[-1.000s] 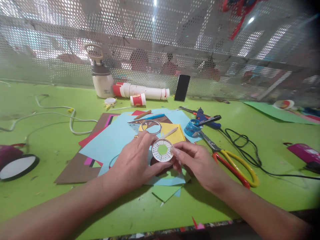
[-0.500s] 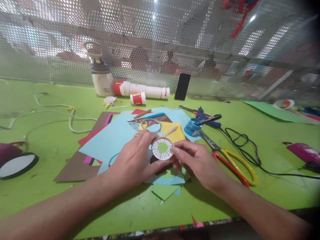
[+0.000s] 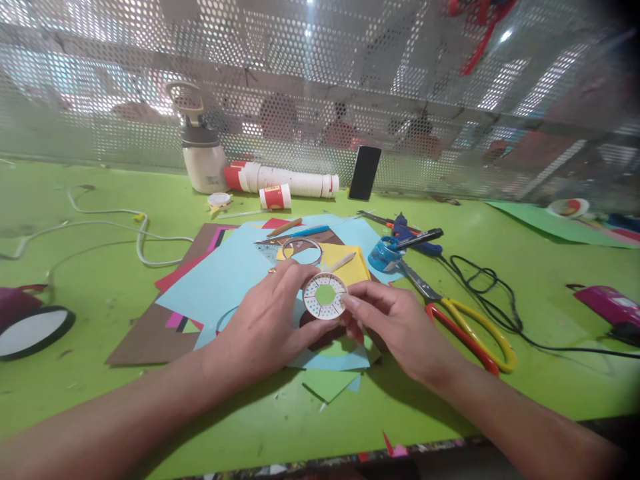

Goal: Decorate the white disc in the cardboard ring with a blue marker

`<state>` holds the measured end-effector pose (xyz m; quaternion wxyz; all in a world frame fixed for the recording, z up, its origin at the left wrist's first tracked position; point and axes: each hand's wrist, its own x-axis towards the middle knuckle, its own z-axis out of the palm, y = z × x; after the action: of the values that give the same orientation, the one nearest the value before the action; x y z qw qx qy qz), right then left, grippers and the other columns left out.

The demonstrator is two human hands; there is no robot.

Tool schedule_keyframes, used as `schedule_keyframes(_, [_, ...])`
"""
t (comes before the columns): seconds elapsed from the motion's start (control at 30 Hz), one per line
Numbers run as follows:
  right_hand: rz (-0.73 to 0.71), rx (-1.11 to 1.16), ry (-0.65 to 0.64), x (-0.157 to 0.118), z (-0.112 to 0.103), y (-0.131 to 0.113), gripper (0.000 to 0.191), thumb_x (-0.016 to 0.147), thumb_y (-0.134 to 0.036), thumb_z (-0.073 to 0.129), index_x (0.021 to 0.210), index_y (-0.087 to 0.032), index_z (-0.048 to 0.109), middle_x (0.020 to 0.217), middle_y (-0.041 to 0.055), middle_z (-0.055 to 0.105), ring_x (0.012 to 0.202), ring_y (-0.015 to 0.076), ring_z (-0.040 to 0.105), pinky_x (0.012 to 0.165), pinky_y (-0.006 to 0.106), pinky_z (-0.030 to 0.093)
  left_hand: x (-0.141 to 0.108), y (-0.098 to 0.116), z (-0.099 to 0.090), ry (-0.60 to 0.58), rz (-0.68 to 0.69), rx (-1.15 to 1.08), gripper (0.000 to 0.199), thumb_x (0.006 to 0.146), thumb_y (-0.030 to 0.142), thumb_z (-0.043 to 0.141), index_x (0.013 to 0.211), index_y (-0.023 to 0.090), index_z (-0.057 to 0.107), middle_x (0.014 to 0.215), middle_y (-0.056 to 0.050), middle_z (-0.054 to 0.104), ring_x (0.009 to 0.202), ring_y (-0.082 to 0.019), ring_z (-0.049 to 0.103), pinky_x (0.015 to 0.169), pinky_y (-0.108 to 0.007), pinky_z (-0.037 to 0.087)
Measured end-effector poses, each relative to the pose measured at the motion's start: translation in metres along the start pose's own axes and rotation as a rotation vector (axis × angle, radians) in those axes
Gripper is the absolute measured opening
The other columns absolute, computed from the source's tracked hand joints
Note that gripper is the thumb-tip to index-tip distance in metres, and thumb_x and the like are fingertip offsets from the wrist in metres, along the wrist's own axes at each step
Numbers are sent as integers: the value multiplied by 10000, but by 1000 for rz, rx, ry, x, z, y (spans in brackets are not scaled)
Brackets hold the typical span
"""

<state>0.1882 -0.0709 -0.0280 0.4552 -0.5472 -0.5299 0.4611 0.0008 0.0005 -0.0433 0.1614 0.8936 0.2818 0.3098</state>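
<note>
Between my hands is a round white paper disc with dotted segments and a green hexagon in its centre, its face turned toward me. My left hand grips its left side, thumb along the lower edge. The fingers of my right hand pinch its right edge. Whether a cup or other body sits behind the disc is hidden. Just beyond lie a ring-shaped hoop, a pale pencil and yellow paper. Sheets of light blue paper and brown paper spread beneath my left hand.
Large scissors with red and yellow handles lie to the right, by a blue jar holding a black marker. A glue gun trails a black cord. Stacked paper cups, a bottle and a phone stand behind.
Almost nothing differs. Both hands keep their hold on the disc, and the view has shifted very slightly.
</note>
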Motion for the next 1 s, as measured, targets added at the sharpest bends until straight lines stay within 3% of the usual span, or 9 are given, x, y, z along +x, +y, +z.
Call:
schedule_keyframes(0.47, [21, 43, 8, 0, 1, 2, 265, 876, -416, 667, 844, -154, 654, 664, -14, 617, 567, 87, 550, 565, 243, 466, 0, 1, -2, 11, 3, -52, 413, 900, 379, 651, 1237, 210, 484, 1099, -72, 618, 1038, -248, 615, 905, -412, 527])
schedule_keyframes(1.0, [25, 53, 29, 2, -2, 6, 307, 888, -458, 632, 831, -157, 653, 692, -5, 618, 578, 90, 559, 552, 231, 458, 2, -4, -1, -2, 38, -61, 419, 909, 388, 635, 1237, 171, 490, 1201, -132, 612, 1136, -271, 590, 942, -422, 510])
